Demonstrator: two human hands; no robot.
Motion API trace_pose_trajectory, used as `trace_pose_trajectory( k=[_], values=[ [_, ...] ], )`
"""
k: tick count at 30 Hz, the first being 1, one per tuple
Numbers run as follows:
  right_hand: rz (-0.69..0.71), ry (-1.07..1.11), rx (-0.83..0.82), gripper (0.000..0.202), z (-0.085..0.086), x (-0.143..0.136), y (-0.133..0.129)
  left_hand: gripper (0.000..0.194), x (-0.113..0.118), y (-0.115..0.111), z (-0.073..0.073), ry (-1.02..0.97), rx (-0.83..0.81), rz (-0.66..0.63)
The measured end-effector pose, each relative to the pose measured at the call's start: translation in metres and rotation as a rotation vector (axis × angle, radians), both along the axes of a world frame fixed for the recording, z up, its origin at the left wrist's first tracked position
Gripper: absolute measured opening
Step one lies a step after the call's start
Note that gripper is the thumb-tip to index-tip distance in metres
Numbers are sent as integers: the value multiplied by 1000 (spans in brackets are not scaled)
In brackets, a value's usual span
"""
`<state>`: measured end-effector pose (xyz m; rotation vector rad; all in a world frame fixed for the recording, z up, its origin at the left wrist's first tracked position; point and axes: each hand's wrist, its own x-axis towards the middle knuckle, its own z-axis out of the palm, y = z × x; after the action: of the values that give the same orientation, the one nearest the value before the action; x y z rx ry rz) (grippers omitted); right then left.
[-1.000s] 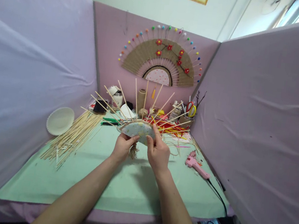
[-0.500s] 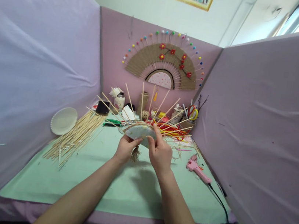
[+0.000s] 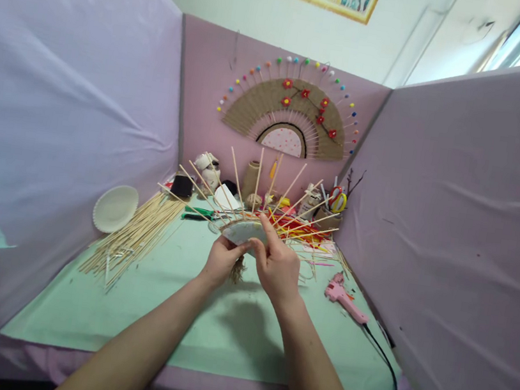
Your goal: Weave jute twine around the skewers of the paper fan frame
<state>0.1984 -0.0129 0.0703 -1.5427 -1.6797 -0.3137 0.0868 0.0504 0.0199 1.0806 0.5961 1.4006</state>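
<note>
Between my two hands, above the table, is a fan frame (image 3: 237, 231): a pale half-round base with thin wooden sticks spreading out from its curved edge. My left hand (image 3: 223, 259) grips the lower left of the base, thumb on the near face. My right hand (image 3: 278, 266) pinches the right side, its index finger extended to the curved edge by the sticks and its thumb on the near face. A brown twine tassel (image 3: 238, 271) hangs below the base. The far side of the frame is hidden.
Left lie a heap of loose wooden sticks (image 3: 139, 229) and a white dish (image 3: 115, 209). A pink glue gun (image 3: 346, 299) with a cord lies right. Behind are green-handled pliers (image 3: 198, 213), red and yellow strips (image 3: 305, 232), jars and scissors (image 3: 338, 199). A finished fan (image 3: 253, 107) hangs on the back panel.
My right index finger has shifted slightly left along the curved edge, and the frame has turned a little. Both hands keep their hold. The whole view has shifted slightly.
</note>
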Motion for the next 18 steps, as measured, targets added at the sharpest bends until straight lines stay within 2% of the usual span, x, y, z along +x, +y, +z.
trace_pose_trajectory(
  k=[5, 13, 18],
  values=[
    [-28, -29, -22, 49, 2, -2, 2, 46, 1, -2, 0, -15, -3, -15],
    [38, -89, -85, 51, 9, -7, -1, 49, 1, 0, -6, 15, 17, -23],
    [17, -105, -124, 52, 11, -9, -2, 47, 1, -3, -1, -7, 18, -2]
  ],
)
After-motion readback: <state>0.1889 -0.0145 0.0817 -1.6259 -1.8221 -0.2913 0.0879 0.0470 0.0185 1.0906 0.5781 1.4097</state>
